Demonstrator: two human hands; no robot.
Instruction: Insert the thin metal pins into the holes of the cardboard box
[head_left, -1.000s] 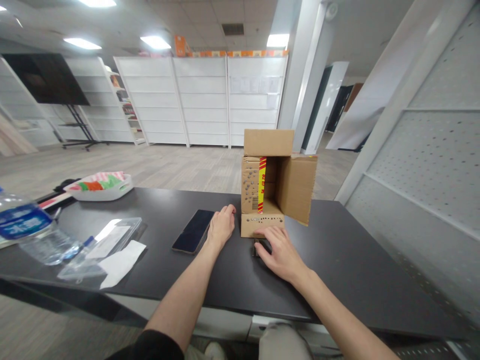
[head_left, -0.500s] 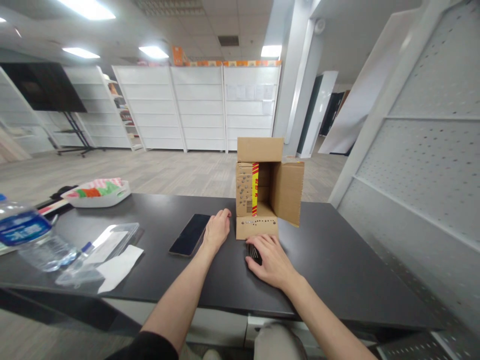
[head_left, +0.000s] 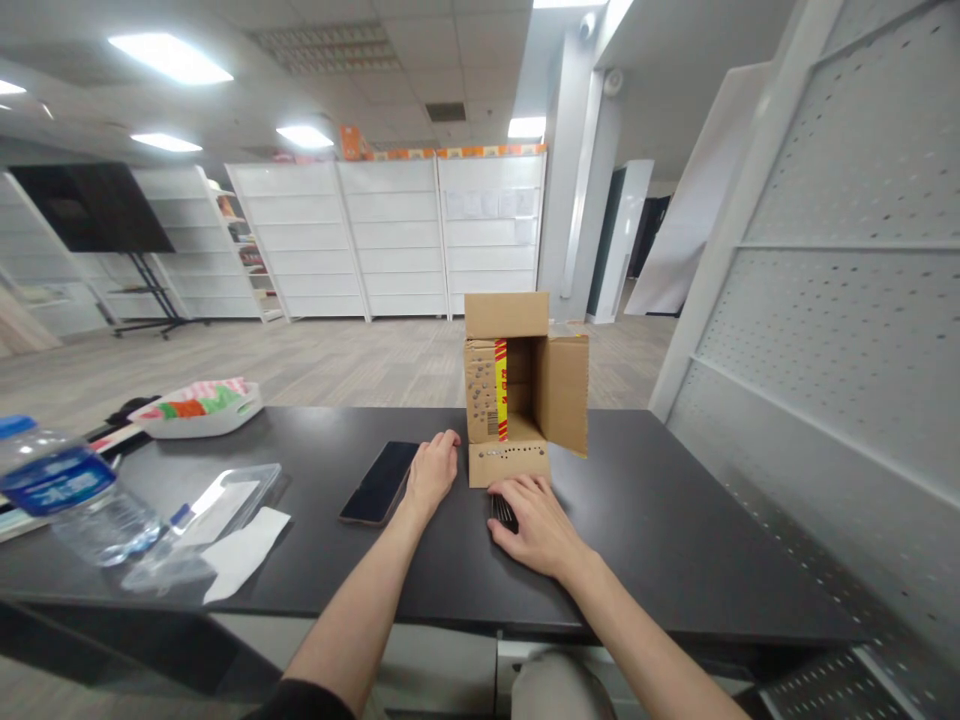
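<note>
My right hand (head_left: 534, 522) lies in front of the cardboard box, thumb and fingers closed around a small dark object with thin light lines (head_left: 502, 511). The palm hides most of that object. Between the phone and the box rests my left hand (head_left: 433, 472), fingers loosely bent on the tabletop and nothing visible in them. A black phone (head_left: 380, 482) lies face up just left of it. The cardboard box (head_left: 480, 390) stands with its opening towards me, flaps spread up, right and down. Yellow and red tape (head_left: 501, 390) runs down its left front flap.
On the left of the dark table (head_left: 637, 530) are a water bottle (head_left: 64, 485), a clear plastic case (head_left: 225, 500), a white paper (head_left: 246, 553) and a white basket (head_left: 199, 425) holding coloured cloth or packets. A perforated white panel (head_left: 825, 330) borders the right side.
The whole view has tilted up slightly, so everything sits lower in the picture. Both hands, the phone and the box keep the same places on the table.
</note>
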